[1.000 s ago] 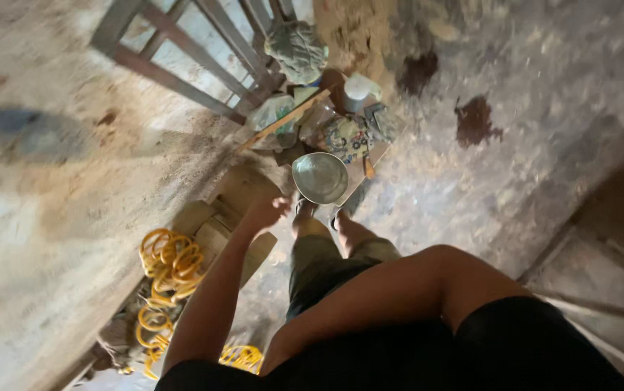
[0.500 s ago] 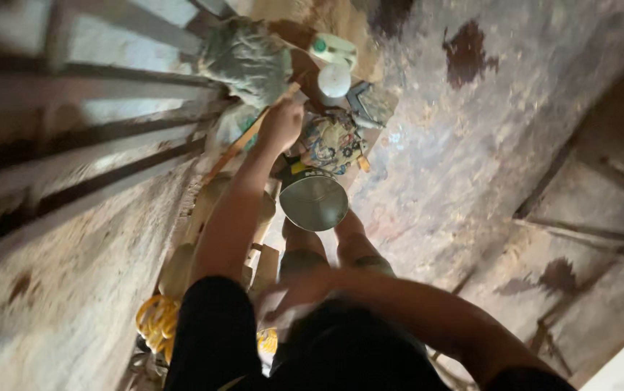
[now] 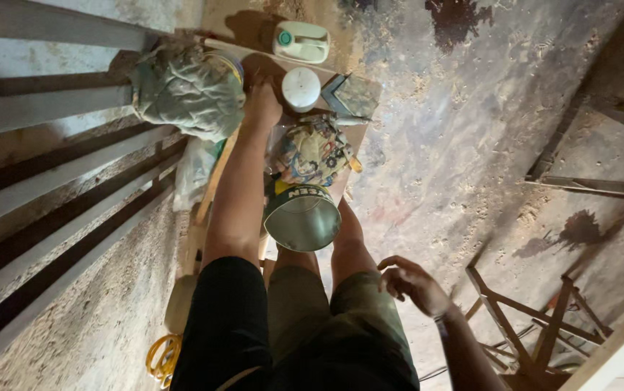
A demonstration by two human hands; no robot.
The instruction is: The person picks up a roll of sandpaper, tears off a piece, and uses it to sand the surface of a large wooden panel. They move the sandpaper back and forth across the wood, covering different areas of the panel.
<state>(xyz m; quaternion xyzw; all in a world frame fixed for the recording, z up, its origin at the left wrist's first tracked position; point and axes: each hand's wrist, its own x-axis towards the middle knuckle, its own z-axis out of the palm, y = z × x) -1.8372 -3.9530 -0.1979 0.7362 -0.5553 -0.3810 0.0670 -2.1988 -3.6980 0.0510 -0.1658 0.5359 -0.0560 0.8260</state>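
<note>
The concrete floor fills most of the view, stained and dusty, with a metal grille running along one side and a wooden frame lying off near the right hand. A low wooden board carries the clutter: a bulky grey cloth bundle, a crumpled patterned rag, a shiny metal bucket tipped on its side with its mouth toward the person's legs, a pale plastic jug with a green cap, and a round white lid. The left hand reaches out over the board between the bundle and the lid, touching or just beside them; its fingers are turned away, so I cannot tell whether they are pinching anything. The right hand hangs free near the knee, fingers loosely curled and spread, holding nothing. As a judgement, the reach is long and crowded: the forearm passes just beside the tipped bucket, so a careless pull back could nudge it rolling, and the lid could be knocked off the board's edge.
</note>
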